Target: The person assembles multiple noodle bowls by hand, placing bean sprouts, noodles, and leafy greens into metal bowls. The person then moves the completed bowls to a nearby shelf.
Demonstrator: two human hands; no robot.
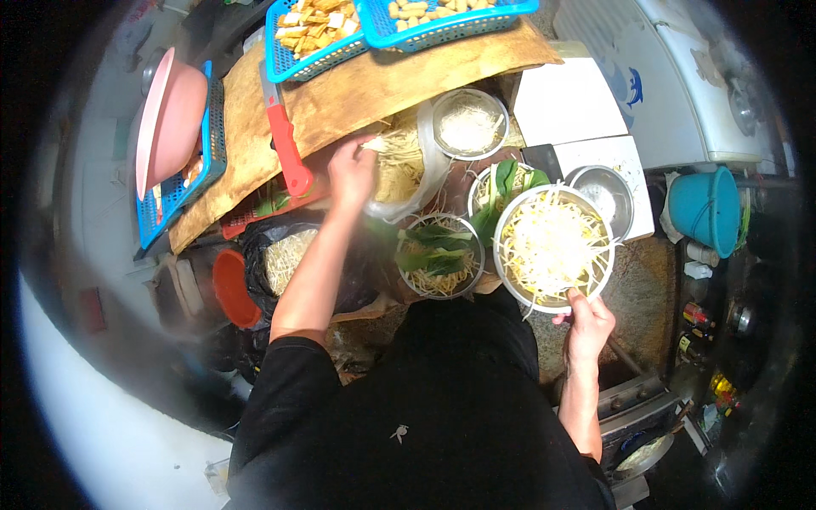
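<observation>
My right hand (586,327) grips the near rim of a round metal bowl heaped with bean sprouts (557,242), thumb over the edge. My left hand (353,172) reaches to an open clear plastic bag (429,174) of pale yellowish noodles (398,161); its fingers are closed on a few pale strands at the bag's left side. Between my arms stands a bowl of noodles topped with green leaves (438,255). Another bowl with leaves (508,183) sits partly hidden behind the sprout bowl. Beyond the bag is a bowl of white shreds (469,125).
A red-handled knife (287,149) lies on a wooden board (399,81). Blue baskets of cut tofu-like pieces (319,30) and pale short rolls (442,10) stand at the back. A black bag of sprouts (289,259) is left, an empty metal bowl (605,197) and blue bucket (705,211) right.
</observation>
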